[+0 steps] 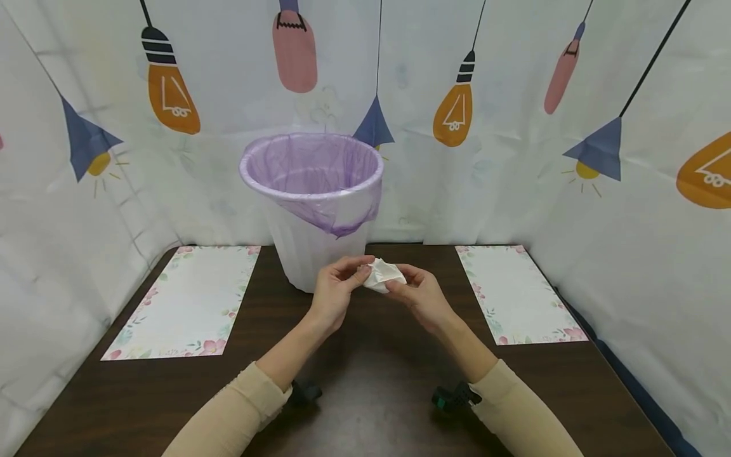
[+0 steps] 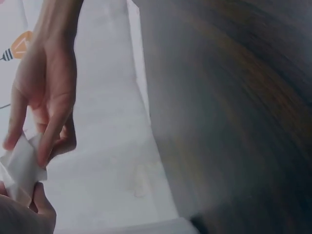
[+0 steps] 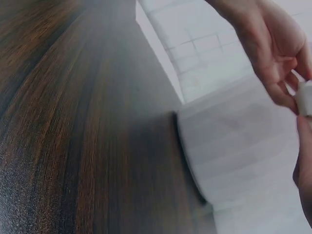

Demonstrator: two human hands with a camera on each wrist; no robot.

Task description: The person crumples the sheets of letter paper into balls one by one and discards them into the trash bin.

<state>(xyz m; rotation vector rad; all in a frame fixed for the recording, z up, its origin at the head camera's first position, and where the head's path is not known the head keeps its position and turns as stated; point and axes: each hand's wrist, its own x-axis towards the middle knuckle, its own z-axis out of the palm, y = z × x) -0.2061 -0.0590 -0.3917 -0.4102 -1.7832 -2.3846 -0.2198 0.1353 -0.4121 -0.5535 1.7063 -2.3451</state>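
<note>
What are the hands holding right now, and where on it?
A crumpled white tissue, pinched at its left edge by the left hand and its right edge by the right hand.

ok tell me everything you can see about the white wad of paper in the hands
The white wad of paper is small, crumpled and creased, like tissue or thin paper. It is held above the dark wooden table, just in front of the white bin with the purple liner. The left hand pinches its left side and the right hand pinches its right. In the left wrist view a flat white fold sits between the fingertips.
</note>
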